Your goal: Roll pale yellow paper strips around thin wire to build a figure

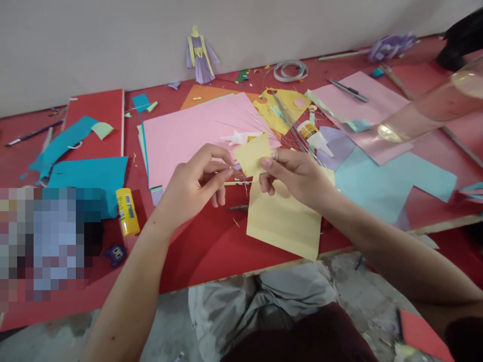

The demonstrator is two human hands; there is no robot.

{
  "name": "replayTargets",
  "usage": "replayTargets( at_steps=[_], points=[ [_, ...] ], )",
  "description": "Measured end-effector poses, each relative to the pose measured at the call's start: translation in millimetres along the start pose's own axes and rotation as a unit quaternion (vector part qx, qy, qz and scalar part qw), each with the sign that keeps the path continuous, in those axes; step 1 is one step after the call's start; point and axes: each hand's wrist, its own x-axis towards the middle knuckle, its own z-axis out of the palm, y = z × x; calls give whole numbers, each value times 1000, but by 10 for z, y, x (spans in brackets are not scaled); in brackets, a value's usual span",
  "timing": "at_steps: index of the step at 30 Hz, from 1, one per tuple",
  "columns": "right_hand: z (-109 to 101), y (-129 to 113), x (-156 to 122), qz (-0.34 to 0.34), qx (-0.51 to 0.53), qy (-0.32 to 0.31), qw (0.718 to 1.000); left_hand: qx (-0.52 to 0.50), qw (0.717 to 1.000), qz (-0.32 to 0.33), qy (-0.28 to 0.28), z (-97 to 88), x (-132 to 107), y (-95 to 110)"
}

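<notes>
My right hand (292,168) pinches a small piece of pale yellow paper (252,152) between thumb and fingers, holding it above the table. Just left of it, my left hand (207,176) is closed, thumb against fingertips, on a thin twisted wire (244,183) that dangles beside the paper; its exact shape is hard to make out. Under my right hand lies a larger pale yellow sheet (285,221), reaching the table's front edge. Behind my hands a white glue bottle (241,138) rests on pink paper (196,120).
On the red table (204,246) stand a yellow glue stick (127,212) at left and a paper doll (200,58) against the wall. Another glue bottle (315,136), loose wires, a utility knife (347,90) and light blue paper (373,176) lie at right. A clear tube (426,103) juts in.
</notes>
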Motion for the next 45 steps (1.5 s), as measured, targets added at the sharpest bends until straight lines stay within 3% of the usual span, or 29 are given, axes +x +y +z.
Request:
replayTargets(
  at_steps=[6, 10, 15, 24, 28, 37, 43, 45],
  points=[
    [-16, 50, 7, -24, 76, 116, 990, -70, 998, -1, 3, 3, -3, 41],
    [-34, 67, 29, -46, 113, 175, 977, -77, 993, 47, 83, 16, 0, 61],
    [-10, 67, 14, -19, 124, 118, 985, -107, 971, 99, 189, 76, 21, 42],
    [50, 1, -16, 32, 100, 27, 994, -94, 957, 88, 261, 149, 38, 50],
    [48, -7, -20, 46, 90, -7, 995, -84, 955, 95, 268, 174, 26, 56],
    [94, -91, -31, 66, 82, 9, 994, 25, 968, 83, 235, 239, -23, 97],
    [78, -62, -15, 58, 88, 24, 994, 18, 945, 131, 299, 268, -50, 120],
    [78, -44, -18, 62, 92, 26, 993, 8, 945, 136, 296, 269, -58, 121]
  ],
)
